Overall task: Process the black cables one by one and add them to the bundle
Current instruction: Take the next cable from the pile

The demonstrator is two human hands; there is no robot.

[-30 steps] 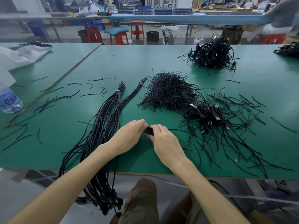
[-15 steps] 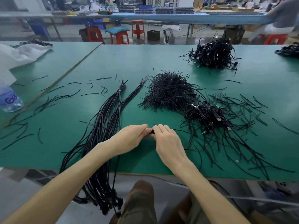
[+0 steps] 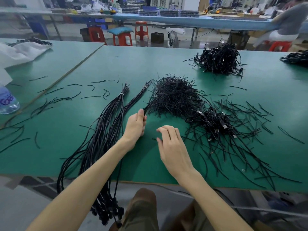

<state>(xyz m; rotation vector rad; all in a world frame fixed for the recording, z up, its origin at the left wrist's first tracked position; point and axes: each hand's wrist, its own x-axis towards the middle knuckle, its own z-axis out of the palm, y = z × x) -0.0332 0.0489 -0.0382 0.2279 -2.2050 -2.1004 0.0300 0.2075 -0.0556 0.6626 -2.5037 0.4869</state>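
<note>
The left hand stands on its edge on the green table, thumb and curled fingers pinching a thin black cable. A short end of it pokes out beyond the fingertips, towards the heap ahead. How much of the cable runs back under the palm cannot be told. The right hand hovers just beside it, nearer the body. Its fingers are loosely bent and apart, and it holds nothing. Directly left of the left hand lies the bundle of long black cables. A pale tie binds it at its far end, and its near end hangs over the table edge beneath the left forearm. A thinner tied bunch lies between that bundle and the left thumb. Ahead of both hands sits a bristly pile of short black ties. To the right of the right hand is a tangle of coiled cables with plugs, and loose black strands are scattered around and beyond it. Far ahead to the right, well apart from the hands, is another black heap. Far to the left stands a water bottle, with a white sheet beyond it.
</note>
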